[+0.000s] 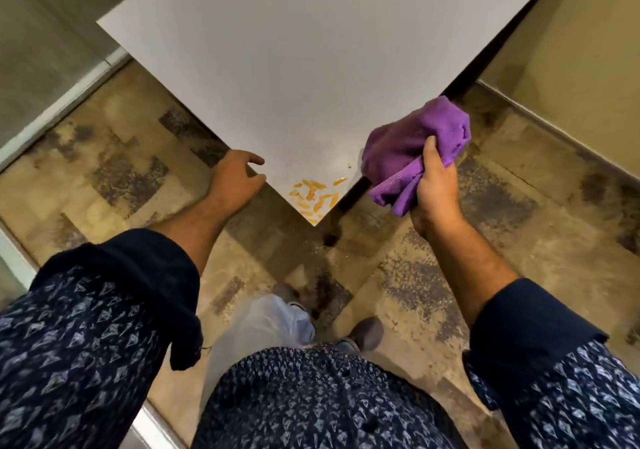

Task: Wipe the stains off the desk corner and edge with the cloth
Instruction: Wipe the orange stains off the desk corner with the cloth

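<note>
A mottled beige floor lay beneath a white desk, whose near corner pointed toward the person. Rolled dark patterned sleeves framed both forearms. A bunched purple cloth was gripped in the closed right hand, held at the desk's right edge, just beside the corner. The left hand rested at the left edge, fingers loosely spread, gripping nothing. Orange stains streaked the corner.

Mottled tan floor, grey shoes standing on it.
</note>
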The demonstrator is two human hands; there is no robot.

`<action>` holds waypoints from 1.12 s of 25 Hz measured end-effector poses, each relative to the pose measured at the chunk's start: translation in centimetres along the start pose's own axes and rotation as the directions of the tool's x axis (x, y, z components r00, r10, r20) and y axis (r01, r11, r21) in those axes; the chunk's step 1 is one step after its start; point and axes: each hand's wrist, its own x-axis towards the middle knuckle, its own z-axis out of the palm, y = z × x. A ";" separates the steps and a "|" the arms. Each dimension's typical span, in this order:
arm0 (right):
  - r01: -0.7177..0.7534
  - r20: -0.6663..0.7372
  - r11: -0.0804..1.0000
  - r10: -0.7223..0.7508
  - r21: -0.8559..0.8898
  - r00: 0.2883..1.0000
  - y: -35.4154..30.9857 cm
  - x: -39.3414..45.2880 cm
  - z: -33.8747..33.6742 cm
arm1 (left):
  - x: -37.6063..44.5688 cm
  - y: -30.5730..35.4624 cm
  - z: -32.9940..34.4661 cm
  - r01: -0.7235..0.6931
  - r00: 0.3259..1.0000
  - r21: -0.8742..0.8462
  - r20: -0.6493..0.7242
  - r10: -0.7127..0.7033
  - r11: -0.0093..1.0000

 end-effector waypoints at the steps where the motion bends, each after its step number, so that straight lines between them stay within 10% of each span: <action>1: -0.066 0.020 0.993 0.064 0.097 0.998 0.0 -0.4 -0.5 | -0.1 -0.2 0.2 -0.022 1.000 0.005 0.005 0.021 1.000; 9: -0.345 0.268 0.798 0.237 0.494 0.934 -0.6 -3.6 0.5 | 1.4 4.1 -0.8 -0.032 0.961 -0.318 0.251 0.117 0.947; 15: -0.340 0.273 0.825 0.235 0.452 0.933 -1.3 -5.1 7.2 | 2.6 8.3 -2.0 0.666 0.605 -0.530 0.795 0.034 0.525; 19: -0.248 0.177 0.881 0.190 0.404 0.966 -1.4 -5.9 8.6 | 5.3 8.4 -3.8 0.682 0.640 -0.675 0.737 0.217 0.280; 28: -0.070 -0.211 0.902 0.174 0.427 0.962 0.6 -4.5 7.4 | 5.4 12.2 -6.0 0.713 0.509 -0.658 0.723 0.467 0.243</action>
